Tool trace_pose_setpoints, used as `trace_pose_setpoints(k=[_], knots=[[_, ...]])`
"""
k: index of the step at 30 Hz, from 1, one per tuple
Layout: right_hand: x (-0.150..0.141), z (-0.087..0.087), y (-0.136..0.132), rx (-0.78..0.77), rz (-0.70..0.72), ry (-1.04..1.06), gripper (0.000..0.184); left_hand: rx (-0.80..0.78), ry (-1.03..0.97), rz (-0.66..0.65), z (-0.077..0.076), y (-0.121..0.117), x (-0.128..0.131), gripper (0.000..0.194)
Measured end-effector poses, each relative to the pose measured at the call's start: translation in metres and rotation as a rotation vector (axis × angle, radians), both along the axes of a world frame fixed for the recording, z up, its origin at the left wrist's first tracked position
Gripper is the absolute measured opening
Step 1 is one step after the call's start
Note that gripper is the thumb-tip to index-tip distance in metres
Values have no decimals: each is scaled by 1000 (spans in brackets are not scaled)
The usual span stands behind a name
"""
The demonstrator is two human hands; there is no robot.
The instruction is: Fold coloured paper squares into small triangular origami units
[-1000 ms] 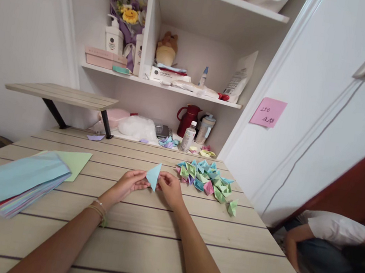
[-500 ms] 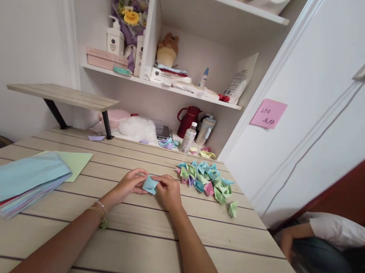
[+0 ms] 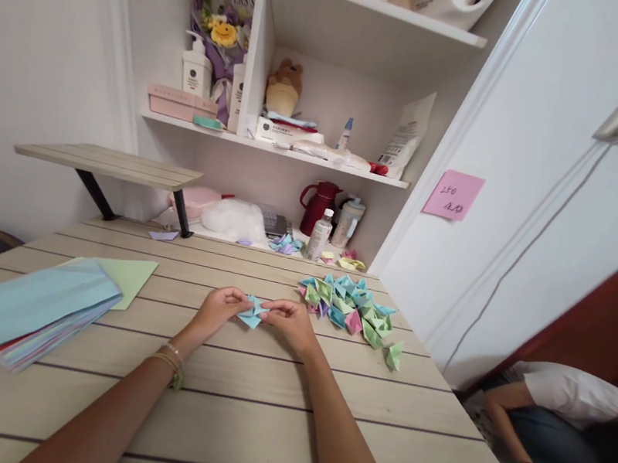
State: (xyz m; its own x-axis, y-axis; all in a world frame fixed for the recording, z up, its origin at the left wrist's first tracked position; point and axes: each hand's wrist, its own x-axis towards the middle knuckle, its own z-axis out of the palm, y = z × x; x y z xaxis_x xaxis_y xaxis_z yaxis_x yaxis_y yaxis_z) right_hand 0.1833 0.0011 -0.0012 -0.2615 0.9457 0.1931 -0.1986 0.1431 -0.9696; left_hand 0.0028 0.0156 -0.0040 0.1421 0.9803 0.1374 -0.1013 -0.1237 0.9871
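Observation:
A small folded light-blue paper [image 3: 252, 315] is pinched between my two hands above the middle of the table. My left hand [image 3: 221, 310] grips its left side with thumb and fingers. On the opposite side, my right hand [image 3: 290, 322] pinches the paper's right edge. Just beyond my right hand lies a heap of folded paper boats [image 3: 346, 300] in blue, green, pink and purple. To the left sits a stack of coloured paper sheets [image 3: 45, 299], blue on top, with a green sheet [image 3: 131, 280] sticking out from beneath.
A raised wooden shelf [image 3: 109, 162] on black legs stands at the back left of the slatted table [image 3: 230, 430]. Behind the table are a clear bottle [image 3: 319, 235], a red jug [image 3: 320, 208] and more folded papers [image 3: 286, 243]. Another person [image 3: 553, 427] crouches at the right.
The blue paper has gone from a flat triangle to a smaller square, then to a shape with its points pulled apart. Both hands stay on it. The crouching person's arm has moved.

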Motion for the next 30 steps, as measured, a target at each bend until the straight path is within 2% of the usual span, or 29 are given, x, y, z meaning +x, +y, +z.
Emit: trace_pose_setpoints(k=[6,9,13,16,21,25,30], knots=[[0,-1,2,-6,-88,41,26,46,35,-50,3,-3,0,31],[1,-3,3,8,-85,20,26,66,90,-61,4,-4,1,28],[-2,-6,6,18,-93,40,30,61,16,-114,5,-5,1,34],[-4,-10,8,16,-126,50,34,39,-15,-145,2,-4,1,45],[-7,-15,9,23,-147,6,32,9,62,-105,-7,0,3,42],[-11,-15,7,7,-133,40,35,91,142,-48,-8,0,5,37],[-14,-13,6,-48,-174,98,49,274,203,-24,-3,-3,5,30]])
